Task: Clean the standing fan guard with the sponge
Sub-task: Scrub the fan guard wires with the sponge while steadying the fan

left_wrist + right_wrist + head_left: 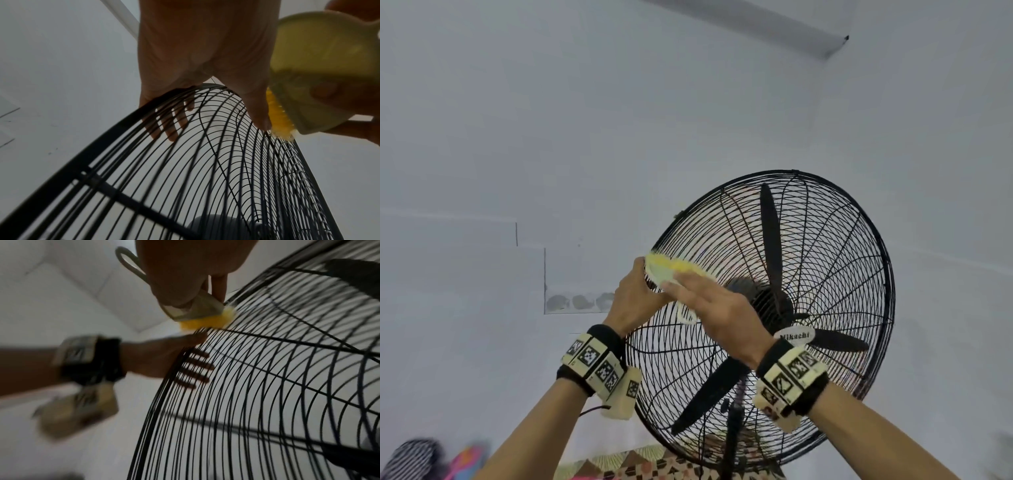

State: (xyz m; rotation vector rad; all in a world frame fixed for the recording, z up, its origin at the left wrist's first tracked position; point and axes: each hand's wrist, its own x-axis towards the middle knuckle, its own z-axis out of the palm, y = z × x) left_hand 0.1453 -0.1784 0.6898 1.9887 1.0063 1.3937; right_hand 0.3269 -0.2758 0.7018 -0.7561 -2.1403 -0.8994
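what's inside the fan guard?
Inside the fan guard: dark blades on a dark hub. The badge and right hand cover part of the hub. The left hand's fingers lie behind the wires.

The fan guard [835, 219] is black wire, a pattern of fine concentric rings crossed by curved spokes, and the blades [770, 226] behind it are black too. At its centre sits a white oval badge [794, 336] with dark lettering. The sponge [671, 269] at the guard's upper left edge is bright yellow on its bristly face and pale green-white on its back [316, 65], with a cream loop [686, 315] hanging from it. Both wrists carry black bands [599, 337] with cream blocks printed in black-and-white square codes [787, 373]. The wall [551, 120] is plain pale grey-white. At the bottom of the frame lies a mat [654, 466] in brown, cream and pink geometric shapes, and lower left shows black-and-white stripes [410, 459] beside a pink blur [465, 462].
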